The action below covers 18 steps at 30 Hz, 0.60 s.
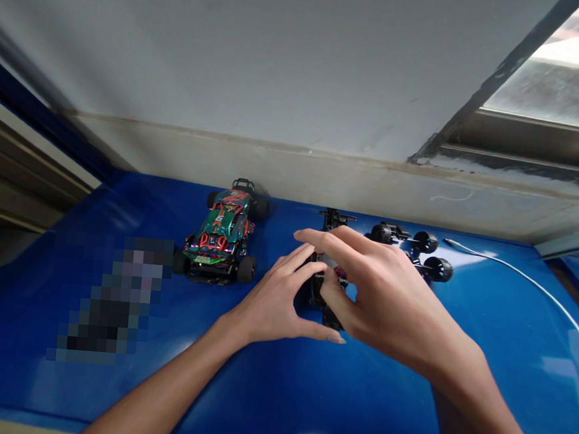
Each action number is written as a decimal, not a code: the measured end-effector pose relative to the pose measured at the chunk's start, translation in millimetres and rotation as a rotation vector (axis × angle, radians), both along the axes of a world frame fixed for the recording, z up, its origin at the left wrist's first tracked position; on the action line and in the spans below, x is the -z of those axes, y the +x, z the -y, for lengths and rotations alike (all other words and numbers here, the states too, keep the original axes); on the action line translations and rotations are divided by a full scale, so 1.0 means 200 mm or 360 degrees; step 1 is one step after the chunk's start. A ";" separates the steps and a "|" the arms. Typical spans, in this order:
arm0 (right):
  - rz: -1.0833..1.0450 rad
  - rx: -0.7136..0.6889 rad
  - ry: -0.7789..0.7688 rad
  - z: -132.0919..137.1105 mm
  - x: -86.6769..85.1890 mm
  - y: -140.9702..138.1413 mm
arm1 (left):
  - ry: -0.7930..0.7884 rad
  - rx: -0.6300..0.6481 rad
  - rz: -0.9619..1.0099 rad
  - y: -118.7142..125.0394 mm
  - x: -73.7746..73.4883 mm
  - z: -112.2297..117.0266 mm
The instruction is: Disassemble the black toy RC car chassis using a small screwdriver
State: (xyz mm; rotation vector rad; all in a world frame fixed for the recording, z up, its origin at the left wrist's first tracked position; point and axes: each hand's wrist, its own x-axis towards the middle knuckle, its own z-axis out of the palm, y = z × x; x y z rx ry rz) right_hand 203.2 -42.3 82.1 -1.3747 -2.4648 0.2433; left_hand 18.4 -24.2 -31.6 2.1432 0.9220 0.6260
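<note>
At lower centre of the frame, left hand (277,303): thumb and fingers spread in an open curve. Just right of centre, right hand (379,284): fingers bent; whether they pinch anything, cannot tell. Beneath and between both, at centre: black car chassis (316,291), partly hidden, long axis running up the frame, neither hand clearly nearer. Beyond its far end: pale wall (274,162).

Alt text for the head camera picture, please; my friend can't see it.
A person's left hand and right hand surround a partly hidden black chassis on a blue table, with a green toy car to its left and black wheels to its right.
</note>
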 end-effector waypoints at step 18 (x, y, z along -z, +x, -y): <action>0.0016 0.0006 -0.0029 0.00 0.01 0.00 | 0.0015 0.0009 0.0016 0.00 -0.01 0.00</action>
